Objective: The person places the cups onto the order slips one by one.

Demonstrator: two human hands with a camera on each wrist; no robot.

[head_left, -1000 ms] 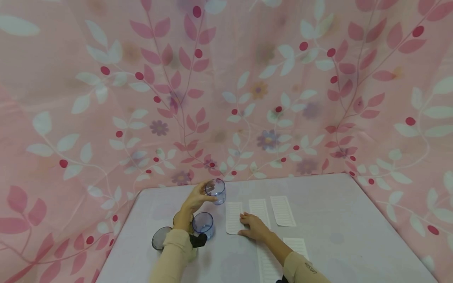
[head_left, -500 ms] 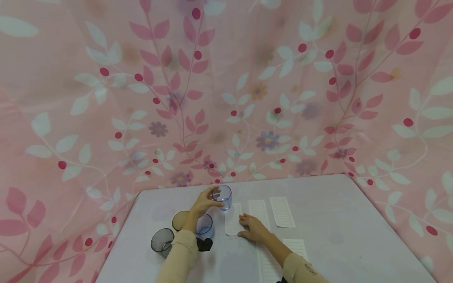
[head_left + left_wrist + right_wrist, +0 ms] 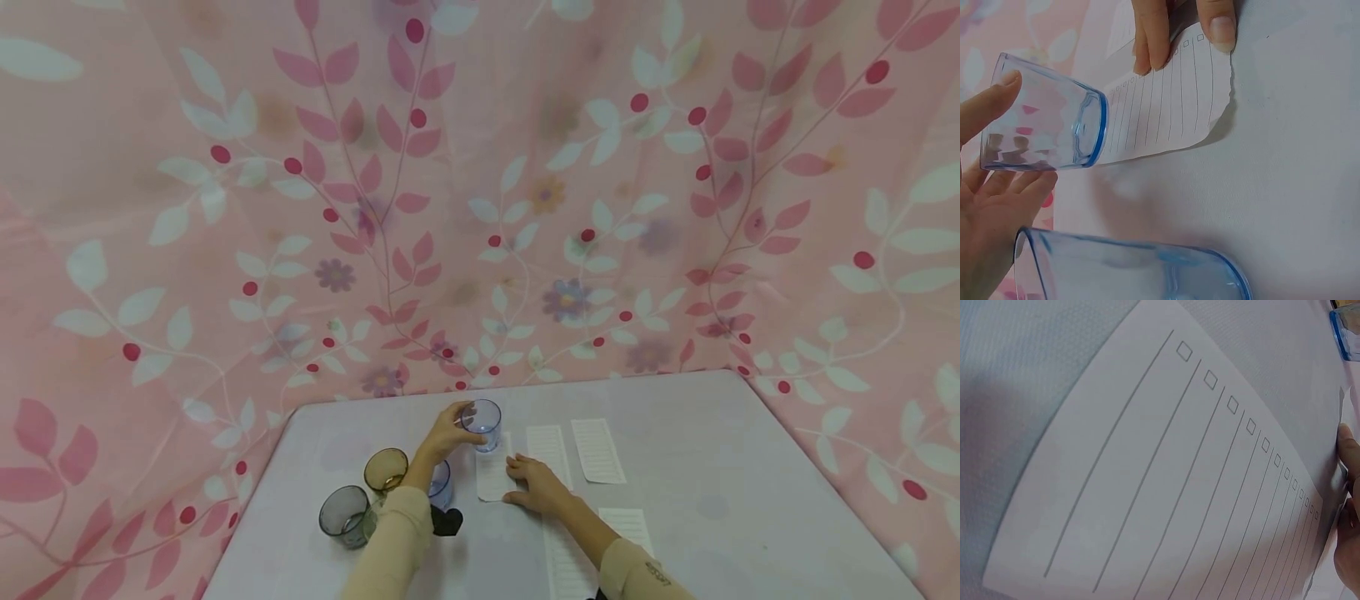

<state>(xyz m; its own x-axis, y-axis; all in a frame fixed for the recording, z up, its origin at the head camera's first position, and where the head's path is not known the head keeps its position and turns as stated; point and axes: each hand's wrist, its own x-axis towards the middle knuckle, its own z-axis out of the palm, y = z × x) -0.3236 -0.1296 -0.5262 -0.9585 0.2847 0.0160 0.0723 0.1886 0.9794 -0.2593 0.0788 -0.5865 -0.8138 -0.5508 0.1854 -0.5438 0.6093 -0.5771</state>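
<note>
1. My left hand grips a clear blue glass by its side wall, thumb on one face and fingers round the other, close to the rim.
2. The glass is over the far end of a paper sheet on the counter; I can't tell whether its base touches the paper.
3. I judge it light to moderately heavy, with most weight in the thick bottom, and quite stiff. Whether it's glass or hard plastic I can't say, so I'd treat it as fragile.
4. The smooth wall may slip. It narrows toward the base, so a hold just under the rim, thumb against fingers, should suit it.
5. My right hand lies relaxed on the sheet, fingertips on its face, thumb at a corner, gripping nothing.
6. The sheet should be light and limp, easy to slide or crease; pressing flat near an edge looks the best way to steady it.
7. In looks, the glass is see-through, with a pale wall, darker rim and deeper blue round the base.
8. The paper is white, ruled with lines that each end in a little box, one short edge ragged and its corner lifting.
9. A second blue glass stands near my left wrist.
</note>
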